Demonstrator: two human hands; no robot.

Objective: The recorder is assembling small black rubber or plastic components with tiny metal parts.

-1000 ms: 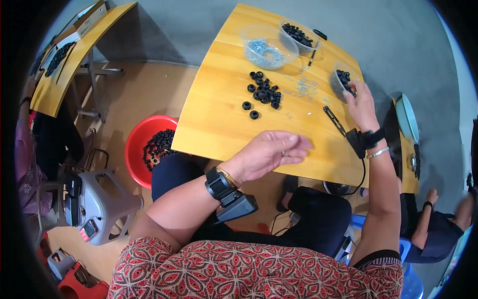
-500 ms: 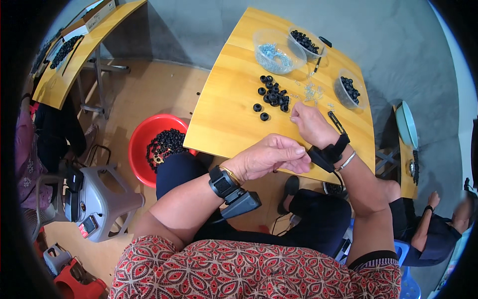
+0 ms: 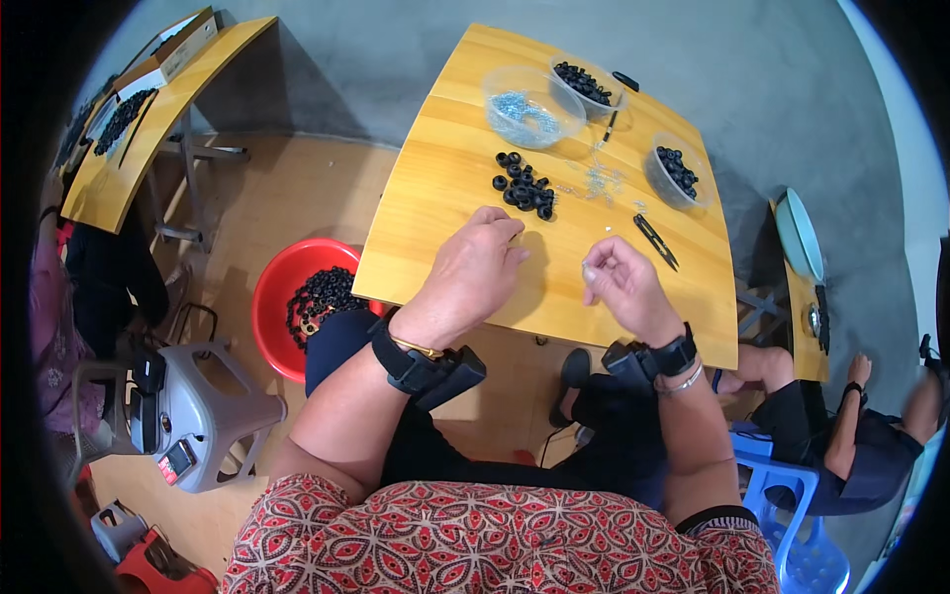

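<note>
Left hand [image 3: 475, 259]: back up, fingers curled, just on the near side of the loose pile of rounded black bead-like pieces [image 3: 524, 186]; can't tell if it grips anything, underside hidden. Right hand [image 3: 625, 285]: fingers drawn in toward the thumb over the near part of the yellow wooden bench [image 3: 416, 238]; tips too small to tell if anything's pinched. Pile sits mid-bench, probably for short reach, with thin silvery metal pins [image 3: 600, 180] scattered beside it. Round clear plastic bowl of pins [image 3: 572, 117] and right-hand clear plastic bowl of black pieces [image 3: 678, 202] stand farther out, likely keeping stock sorted. Slim black snips [image 3: 655, 243] lie near right hand, presumably for easy pickup.
</note>
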